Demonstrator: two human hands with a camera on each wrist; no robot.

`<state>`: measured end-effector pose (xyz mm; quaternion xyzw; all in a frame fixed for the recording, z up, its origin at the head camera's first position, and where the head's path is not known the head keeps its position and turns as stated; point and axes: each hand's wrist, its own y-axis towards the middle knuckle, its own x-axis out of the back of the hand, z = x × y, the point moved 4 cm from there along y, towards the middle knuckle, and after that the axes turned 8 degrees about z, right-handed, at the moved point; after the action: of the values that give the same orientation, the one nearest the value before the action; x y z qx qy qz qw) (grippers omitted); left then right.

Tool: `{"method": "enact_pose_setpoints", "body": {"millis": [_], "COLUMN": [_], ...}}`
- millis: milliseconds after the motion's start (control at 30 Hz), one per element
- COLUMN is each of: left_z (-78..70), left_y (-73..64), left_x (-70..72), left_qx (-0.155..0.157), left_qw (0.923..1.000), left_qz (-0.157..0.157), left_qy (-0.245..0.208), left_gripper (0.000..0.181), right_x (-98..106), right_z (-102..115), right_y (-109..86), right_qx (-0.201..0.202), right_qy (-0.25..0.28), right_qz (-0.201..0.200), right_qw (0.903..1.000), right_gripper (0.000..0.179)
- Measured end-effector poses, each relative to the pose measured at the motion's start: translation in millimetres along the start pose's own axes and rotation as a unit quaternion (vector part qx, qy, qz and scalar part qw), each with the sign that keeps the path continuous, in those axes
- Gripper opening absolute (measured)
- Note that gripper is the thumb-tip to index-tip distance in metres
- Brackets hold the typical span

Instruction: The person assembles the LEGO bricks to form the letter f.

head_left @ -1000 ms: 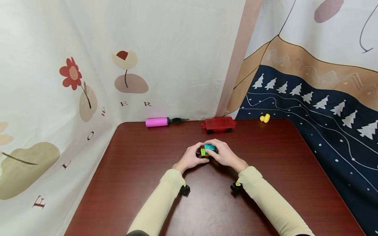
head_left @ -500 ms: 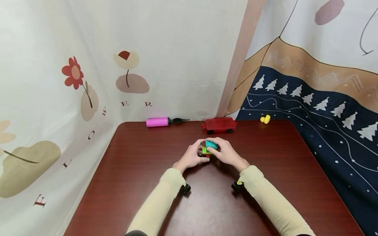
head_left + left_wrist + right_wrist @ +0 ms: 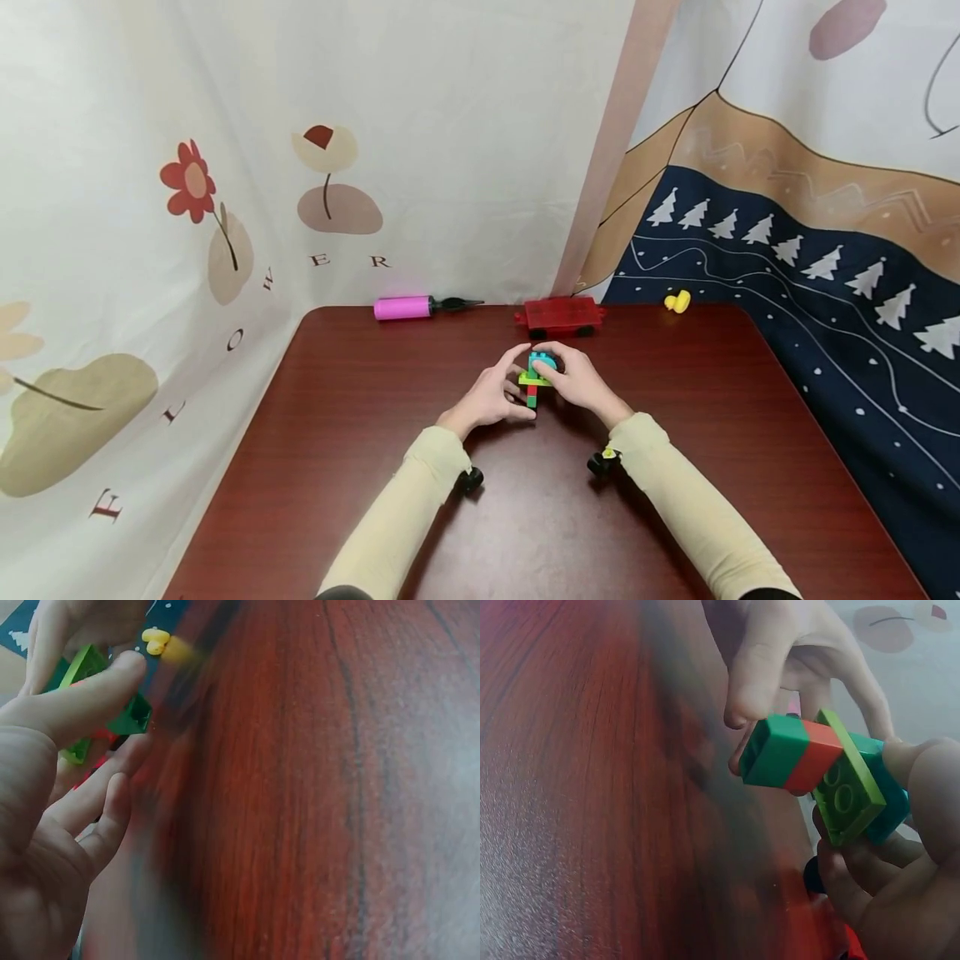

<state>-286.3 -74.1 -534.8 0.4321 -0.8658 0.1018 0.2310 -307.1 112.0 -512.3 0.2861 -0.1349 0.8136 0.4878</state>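
Several building bricks are joined into one small piece: turquoise bricks [image 3: 542, 360] on a lime plate [image 3: 853, 796], with a red brick [image 3: 814, 756] and a green brick [image 3: 776, 750] as a stem underneath. My right hand [image 3: 581, 383] grips the turquoise end between thumb and fingers, hiding part of it. Around the stem side, my left hand [image 3: 487, 398] is spread, its thumb close to the green brick and its other fingers behind the piece. Whether those fingertips touch the bricks cannot be made out. The piece is held above the tabletop.
Along the far edge of the brown table [image 3: 345, 392] lie a pink hand pump [image 3: 403, 308] with a black nozzle, a red toy wagon [image 3: 562, 315] with black wheels and a yellow rubber duck [image 3: 678, 302]. Printed cloth [image 3: 465, 150] hangs behind the table.
The brick piece has tilted, so its red and green stem now shows below the lime plate. My left fingers have spread wider, and the right hand has kept its grip.
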Motion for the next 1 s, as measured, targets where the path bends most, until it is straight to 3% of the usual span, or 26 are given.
{"method": "enact_pose_setpoints", "body": {"millis": [133,267,567,1000], "left_z": [-3.8,-5.4,-3.5,4.6], "left_y": [1.7,1.9,2.2,1.9], "left_x": [-0.9,0.5,1.6,2.5], "left_qx": [-0.026,-0.033,-0.051,-0.007], "left_qw": [0.9991,0.9964,0.9905,0.9894], "left_qz": [0.005,-0.005,-0.016,-0.009], "left_qy": [0.033,0.078,0.126,0.145], "left_gripper": [0.110,0.104,0.105,0.095], "right_x": [-1.3,-3.0,-4.7,-6.3], "right_z": [-4.7,-7.2,-6.8,-12.3], "right_y": [1.4,3.5,3.9,2.8], "right_qx": [-0.021,-0.028,-0.021,-0.032], "right_qy": [0.036,0.058,0.017,-0.017], "right_qz": [-0.005,-0.007,0.013,0.026], "right_qw": [0.9991,0.9979,0.9996,0.9990], "right_gripper": [0.035,0.034,0.034,0.037]}}
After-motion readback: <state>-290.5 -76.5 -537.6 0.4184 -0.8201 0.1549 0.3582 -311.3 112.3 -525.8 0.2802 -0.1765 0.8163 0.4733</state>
